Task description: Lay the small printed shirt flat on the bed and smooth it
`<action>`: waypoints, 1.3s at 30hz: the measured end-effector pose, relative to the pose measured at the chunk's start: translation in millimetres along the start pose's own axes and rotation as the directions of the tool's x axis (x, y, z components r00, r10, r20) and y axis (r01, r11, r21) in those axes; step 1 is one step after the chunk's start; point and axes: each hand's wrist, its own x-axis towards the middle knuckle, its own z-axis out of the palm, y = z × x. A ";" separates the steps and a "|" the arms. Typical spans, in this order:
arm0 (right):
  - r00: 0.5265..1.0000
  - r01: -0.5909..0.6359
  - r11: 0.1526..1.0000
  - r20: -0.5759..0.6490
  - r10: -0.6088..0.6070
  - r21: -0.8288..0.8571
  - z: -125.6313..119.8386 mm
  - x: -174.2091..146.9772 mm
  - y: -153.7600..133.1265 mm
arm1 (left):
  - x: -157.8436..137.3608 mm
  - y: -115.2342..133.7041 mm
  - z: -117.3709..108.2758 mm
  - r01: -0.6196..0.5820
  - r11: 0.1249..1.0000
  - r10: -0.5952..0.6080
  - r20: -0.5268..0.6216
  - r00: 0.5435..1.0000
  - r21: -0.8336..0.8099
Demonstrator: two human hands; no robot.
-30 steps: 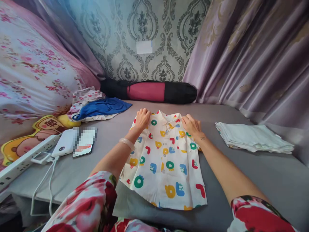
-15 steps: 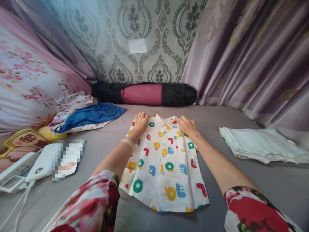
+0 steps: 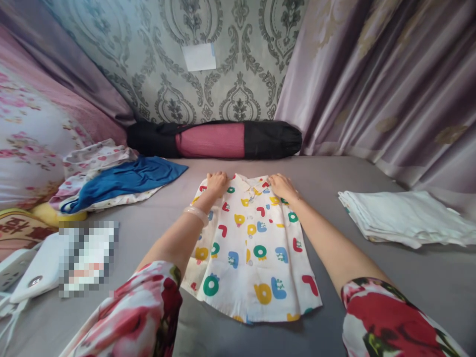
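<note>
At centre frame, our left hand (image 3: 217, 183) and right hand (image 3: 282, 186) curl, closure hidden, over the letter-print button-up shirt's (image 3: 243, 253) shoulders. We judge even, level tension best.

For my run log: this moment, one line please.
left hand: on shirt, left of collar; right hand: on shirt, right of collar; shirt: spread, front up; white stack: at right

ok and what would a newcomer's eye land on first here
Probably the white short-sleeved shirt with its bright letter print, spread front up in the middle of the grey surface, the left hand and right hand at its shoulders. Next might come the long black-and-pink bag lying along the patterned wall, then the vivid blue cloth on the pile at left.
</note>
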 end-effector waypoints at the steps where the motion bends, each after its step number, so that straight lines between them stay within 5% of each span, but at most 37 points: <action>1: 1.000 -0.020 0.999 0.007 0.019 0.042 0.3 4.4 -0.8 | 4.1 3.2 -0.4 0.001 0.999 -0.001 0.013 1.000 -0.033; 9: 0.998 -0.057 0.987 -0.010 0.060 0.150 15.2 15.2 -2.3 | 23.4 19.8 2.1 0.006 0.985 0.013 0.113 0.993 -0.170; 15: 0.991 -0.008 0.999 -0.132 0.013 0.043 20.1 4.2 -11.5 | 11.4 19.2 19.3 -0.124 0.985 0.111 -0.113 0.987 -0.120; 19: 0.995 -0.016 1.000 -0.093 0.016 0.007 15.6 2.0 -6.6 | 6.7 17.3 18.9 -0.094 0.994 0.088 -0.084 0.993 -0.063; 26: 0.983 -0.149 0.958 0.146 0.116 0.245 -11.3 -3.5 56.3 | -7.3 -36.2 -20.7 0.107 0.984 -0.097 0.075 0.992 -0.142; 31: 0.932 -0.301 0.763 0.345 0.110 0.571 -31.1 -14.1 85.8 | -21.4 -90.7 -32.5 0.277 0.846 -0.208 0.196 0.958 -0.455; 35: 0.942 -0.326 0.677 0.285 0.177 0.660 -35.4 -19.4 85.4 | -29.1 -111.2 -33.7 0.248 0.742 -0.171 0.182 0.968 -0.623; 39: 0.958 -0.270 0.721 0.101 0.269 0.638 -27.5 -18.2 85.0 | -32.1 -106.6 -38.4 0.183 0.676 -0.146 0.113 0.983 -0.714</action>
